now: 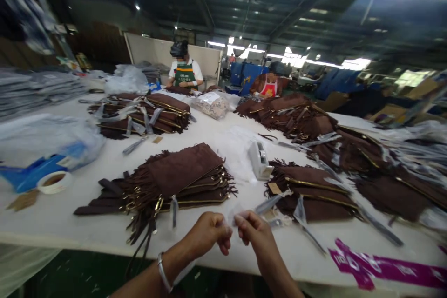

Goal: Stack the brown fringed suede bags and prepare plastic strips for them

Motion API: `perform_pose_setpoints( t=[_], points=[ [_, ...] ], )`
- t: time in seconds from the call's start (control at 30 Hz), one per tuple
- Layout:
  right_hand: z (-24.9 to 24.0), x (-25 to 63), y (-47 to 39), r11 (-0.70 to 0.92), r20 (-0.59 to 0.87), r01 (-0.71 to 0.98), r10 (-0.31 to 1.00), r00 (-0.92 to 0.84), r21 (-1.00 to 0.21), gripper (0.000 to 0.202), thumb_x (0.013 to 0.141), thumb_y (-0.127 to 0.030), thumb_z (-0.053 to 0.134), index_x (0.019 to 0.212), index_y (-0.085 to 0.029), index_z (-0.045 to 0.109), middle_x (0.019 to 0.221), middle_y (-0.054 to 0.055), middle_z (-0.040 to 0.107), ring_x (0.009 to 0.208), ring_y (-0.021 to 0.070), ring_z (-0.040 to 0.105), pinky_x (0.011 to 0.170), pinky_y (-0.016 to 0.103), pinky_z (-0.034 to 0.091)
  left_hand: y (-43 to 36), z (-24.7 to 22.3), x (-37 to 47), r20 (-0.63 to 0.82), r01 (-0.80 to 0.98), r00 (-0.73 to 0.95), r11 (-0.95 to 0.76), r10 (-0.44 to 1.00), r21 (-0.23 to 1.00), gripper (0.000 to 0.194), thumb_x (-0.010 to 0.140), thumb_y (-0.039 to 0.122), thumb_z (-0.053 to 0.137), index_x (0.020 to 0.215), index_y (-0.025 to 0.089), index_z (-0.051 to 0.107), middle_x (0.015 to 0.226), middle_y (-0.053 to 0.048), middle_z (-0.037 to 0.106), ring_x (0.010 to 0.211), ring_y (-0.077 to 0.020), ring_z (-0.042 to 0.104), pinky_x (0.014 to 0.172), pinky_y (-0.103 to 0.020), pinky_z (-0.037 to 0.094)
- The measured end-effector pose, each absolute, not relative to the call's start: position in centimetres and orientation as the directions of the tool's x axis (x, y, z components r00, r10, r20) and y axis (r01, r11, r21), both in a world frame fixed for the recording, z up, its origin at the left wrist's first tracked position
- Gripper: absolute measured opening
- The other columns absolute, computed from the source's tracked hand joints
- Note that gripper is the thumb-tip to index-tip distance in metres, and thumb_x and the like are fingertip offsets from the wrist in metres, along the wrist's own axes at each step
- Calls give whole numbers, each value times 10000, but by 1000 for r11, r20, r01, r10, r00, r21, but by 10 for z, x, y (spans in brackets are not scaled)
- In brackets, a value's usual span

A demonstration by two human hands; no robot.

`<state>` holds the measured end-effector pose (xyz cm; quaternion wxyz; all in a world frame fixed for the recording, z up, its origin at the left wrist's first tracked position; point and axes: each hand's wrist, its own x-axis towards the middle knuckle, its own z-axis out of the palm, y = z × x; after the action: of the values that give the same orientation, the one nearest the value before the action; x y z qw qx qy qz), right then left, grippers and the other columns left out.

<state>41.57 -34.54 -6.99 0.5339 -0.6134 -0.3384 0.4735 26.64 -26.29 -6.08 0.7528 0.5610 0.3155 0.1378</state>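
Close to the front of the table, my left hand (211, 233) and my right hand (254, 229) face each other, fingertips pinched. Between them shows a thin, clear piece of plastic (232, 216), partly hidden and too blurred to name exactly. Just beyond my left hand lies a stack of brown fringed bags (185, 170) with gold zippers, clasps and straps. To the right of my right hand is another pile of brown bags (314, 191), with plastic-wrapped straps (301, 214) hanging off it. A white tape dispenser (260, 160) stands behind the hands.
Further brown bags pile up at back left (146, 114) and back right (296, 116). At left are a tape roll (55, 182), a blue tape gun (33, 172) and plastic sheeting (45, 135). Purple tape (391, 267) marks the front right. Two co-workers (185, 72) stand across the table.
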Motion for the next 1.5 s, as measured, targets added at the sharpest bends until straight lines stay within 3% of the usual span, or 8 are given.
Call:
perform_pose_setpoints(
  t=[0.2,0.33,0.47,0.73,0.93,1.17,1.37,1.5],
  points=[
    [-94,356,-352,-281,-256,50,925,281,-958,387,788,-532,644,684,-168,566,500,-52,470,475,82,371,473,221,245,-297,-97,180,-365,85,657,416,660,906,220,657,346,660,686,137,594,591,-28,662,519,-157,595,521,-250,423],
    [-101,322,-349,-309,-277,114,933,231,-944,380,781,-500,651,625,-185,506,458,-71,425,453,81,344,471,225,232,-315,-140,116,-409,34,547,469,730,883,433,555,494,798,628,149,546,571,-25,635,486,-146,551,487,-247,391],
    [-99,283,-340,-283,-258,187,955,147,-941,299,806,-419,623,657,-175,536,492,-60,477,476,91,401,489,223,270,-327,-162,66,-402,41,490,440,774,897,546,598,672,718,641,161,531,519,-8,579,449,-147,513,480,-260,367],
    [-103,222,-318,-296,-296,192,955,26,-936,169,813,-322,588,749,-169,615,506,-52,536,488,99,454,516,220,320,-338,-151,5,-307,212,260,256,916,943,629,706,787,514,625,165,557,605,-7,536,614,-172,485,580,-274,335],
    [-108,209,-306,-332,-332,135,943,29,-933,218,792,-370,637,716,-175,577,492,-53,528,471,93,435,490,214,307,-347,-181,0,-492,-53,433,566,755,822,605,550,729,721,699,195,477,551,2,565,457,-152,503,465,-255,329],
    [-120,195,-311,-430,-428,-27,901,-67,-902,405,739,-554,670,800,-176,539,522,-53,535,408,71,383,412,194,265,-346,-166,0,-480,-64,324,525,816,849,561,630,720,664,600,200,453,480,27,512,420,-139,471,456,-252,306],
    [-140,187,-318,-457,-457,25,888,-47,-889,384,740,-519,673,710,-146,587,473,-51,486,407,66,355,429,206,242,-346,-145,-8,-399,233,298,340,867,911,554,836,682,437,635,178,549,572,-17,620,563,-174,533,562,-269,333],
    [-139,178,-320,-405,-407,43,909,-88,-913,257,753,-386,662,708,-140,605,546,-36,519,467,84,420,478,211,302,-346,-165,-15,-454,4,376,488,808,873,500,733,663,625,782,166,622,749,-54,688,716,-220,610,655,-293,427]
  ],
)
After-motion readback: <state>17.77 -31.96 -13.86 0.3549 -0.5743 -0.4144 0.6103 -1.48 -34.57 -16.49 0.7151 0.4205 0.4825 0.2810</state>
